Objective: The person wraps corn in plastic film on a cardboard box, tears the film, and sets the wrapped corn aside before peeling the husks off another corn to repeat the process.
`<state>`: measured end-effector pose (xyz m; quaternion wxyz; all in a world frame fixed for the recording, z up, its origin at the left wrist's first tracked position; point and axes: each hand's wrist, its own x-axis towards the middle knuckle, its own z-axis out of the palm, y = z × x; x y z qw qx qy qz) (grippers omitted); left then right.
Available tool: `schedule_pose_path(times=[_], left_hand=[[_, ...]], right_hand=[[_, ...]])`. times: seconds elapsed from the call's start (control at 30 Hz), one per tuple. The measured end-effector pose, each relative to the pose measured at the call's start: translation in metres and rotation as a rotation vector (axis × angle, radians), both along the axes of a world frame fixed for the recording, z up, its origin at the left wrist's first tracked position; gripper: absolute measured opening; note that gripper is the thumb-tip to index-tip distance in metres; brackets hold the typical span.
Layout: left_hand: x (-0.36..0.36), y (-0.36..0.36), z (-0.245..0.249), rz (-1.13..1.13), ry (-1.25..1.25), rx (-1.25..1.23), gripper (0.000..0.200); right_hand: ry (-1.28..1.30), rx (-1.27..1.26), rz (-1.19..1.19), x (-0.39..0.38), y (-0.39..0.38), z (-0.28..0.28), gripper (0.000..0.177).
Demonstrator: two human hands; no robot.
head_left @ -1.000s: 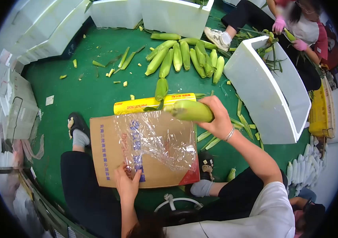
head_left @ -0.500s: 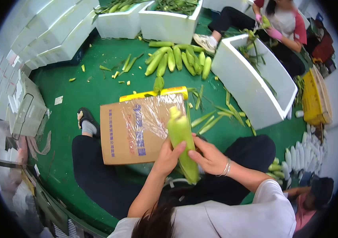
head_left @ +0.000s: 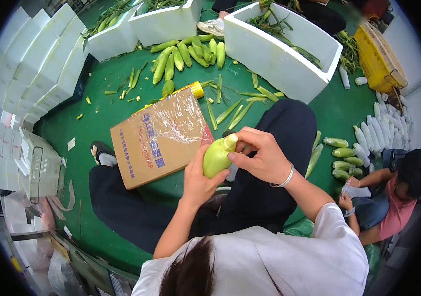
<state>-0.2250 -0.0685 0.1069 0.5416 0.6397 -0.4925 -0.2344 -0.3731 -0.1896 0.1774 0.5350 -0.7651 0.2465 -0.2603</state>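
Observation:
A green ear of corn (head_left: 215, 160) in its husk is in my hands above my lap, its pale cut stem end tipped up towards me. My left hand (head_left: 198, 173) wraps round its body from the left. At the stem end, my right hand (head_left: 265, 157) is closed, with thumb and fingers against the husk on the right side; its far fingertips are partly hidden. Just left of my hands lies a brown cardboard box (head_left: 158, 140) with a shiny plastic cover. Loose husk leaves (head_left: 230, 116) are scattered on the green floor beyond.
Several husked ears (head_left: 171, 61) lie ahead in a pile. White foam boxes (head_left: 284, 59) with leaves stand behind them. A yellow crate (head_left: 376, 54) is at the far right. Beside wrapped ears (head_left: 378, 130), a person in a pink shirt (head_left: 398, 207) handles a white net sleeve.
The view has swung right. The ear has tipped so its stem end faces me. My right hand has shifted from the ear's lower part to its stem end.

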Motion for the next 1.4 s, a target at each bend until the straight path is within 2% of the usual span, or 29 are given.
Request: schedule_pose_path(times=[0.07,0.13,0.2,0.27,0.3,0.33,0.37,0.4,0.43,0.47,0.5,0.6,0.63,0.67,0.73,0.8,0.83,0.9,1.03,1.07,1.1,1.13,1.17,1.2,1.23,1.3,1.33,1.4], left_hand=[[0.002,0.005,0.013,-0.049,-0.255,-0.005,0.063],[0.0,0.01,0.02,-0.043,-0.324,0.004,0.063],[0.0,0.014,0.024,-0.046,-0.479,0.051,0.067],[0.001,0.02,0.033,-0.079,-0.414,0.084,0.061],[0.003,0.022,0.037,-0.112,-0.344,0.111,0.056],[0.002,0.022,0.037,-0.11,-0.346,0.112,0.056],[-0.001,0.021,0.036,-0.043,0.192,0.104,0.05],[-0.002,0.021,0.035,0.035,0.73,0.087,0.049],[0.002,0.017,0.033,0.044,0.949,0.102,0.063],[0.006,0.011,0.028,0.089,1.189,0.036,0.062],[0.01,0.006,0.025,0.169,1.232,-0.023,0.061],[0.03,-0.007,0.023,0.316,1.281,-0.097,0.055],[0.04,-0.008,0.013,0.36,1.286,-0.097,0.055],[0.049,-0.008,0.005,0.403,1.293,-0.092,0.056],[0.07,-0.006,-0.009,0.424,1.316,-0.049,0.055],[0.084,-0.005,-0.023,0.457,1.352,-0.005,0.054],[0.089,-0.006,-0.031,0.437,1.26,0.046,0.055],[0.099,-0.003,-0.045,0.41,1.122,0.132,0.06],[0.116,0.01,-0.065,0.25,1.261,0.359,0.064],[0.116,0.014,-0.073,0.178,1.366,0.313,0.063],[0.114,0.017,-0.079,0.1,1.473,0.264,0.062],[0.112,0.02,-0.08,0.077,1.48,0.281,0.062],[0.111,0.024,-0.079,-0.018,1.435,0.244,0.064],[0.11,0.027,-0.076,-0.114,1.385,0.196,0.066],[0.109,0.029,-0.072,-0.172,1.457,0.249,0.063],[0.109,0.03,-0.054,-0.292,1.382,0.208,0.061],[0.107,0.033,-0.047,-0.382,1.313,0.181,0.058],[0.107,0.042,-0.043,-0.391,1.352,0.196,0.053]], right_hand=[[-0.011,0.036,0.03,-0.008,0.0,0.0,0.022],[-0.02,0.259,0.088,-0.015,0.002,0.001,0.023],[-0.012,0.235,0.083,-0.017,0.007,0.006,0.02],[0.045,0.028,0.131,-0.017,0.011,0.006,0.029],[0.041,0.027,0.131,-0.014,0.012,0.001,0.029],[-0.073,0.082,0.135,-0.008,0.013,-0.007,0.038],[-0.185,0.138,0.143,-0.002,0.016,-0.012,0.049],[-0.186,0.145,0.156,0.003,0.021,-0.014,0.049],[-0.144,0.051,0.157,0.01,0.03,-0.016,0.058],[-0.102,-0.045,0.163,0.018,0.039,-0.017,0.067],[0.051,-0.284,0.152,0.025,0.044,-0.018,0.064],[0.19,-0.293,0.106,0.047,0.048,-0.023,0.059],[0.166,-0.426,0.083,0.056,0.048,-0.022,0.044],[0.185,-0.416,0.09,0.061,0.048,-0.021,0.044],[0.419,-0.431,0.261,0.072,0.047,-0.025,0.032],[0.475,-0.426,0.317,0.088,0.049,-0.037,0.03],[0.5,-0.434,0.361,0.095,0.049,-0.044,0.028],[0.468,-0.327,0.395,0.105,0.051,-0.061,0.025],[0.368,-0.153,0.327,0.116,0.061,-0.061,0.015],[0.41,-0.18,0.156,0.116,0.055,-0.057,0.008],[0.459,-0.069,-0.049,0.116,0.047,-0.043,0.005],[0.387,0.018,-0.267,0.114,0.037,-0.041,0.008],[0.235,0.257,-0.427,0.116,0.028,-0.035,0.011],[0.138,0.3,-0.374,0.106,0.014,-0.04,0.018],[-0.076,0.419,-0.432,0.115,0.009,-0.036,0.019],[-0.303,0.513,-0.476,0.139,0.008,-0.021,0.02],[-0.46,0.763,-0.512,0.148,0.011,-0.009,0.019],[-0.627,1.009,-0.548,0.144,0.008,0.0,0.019]])
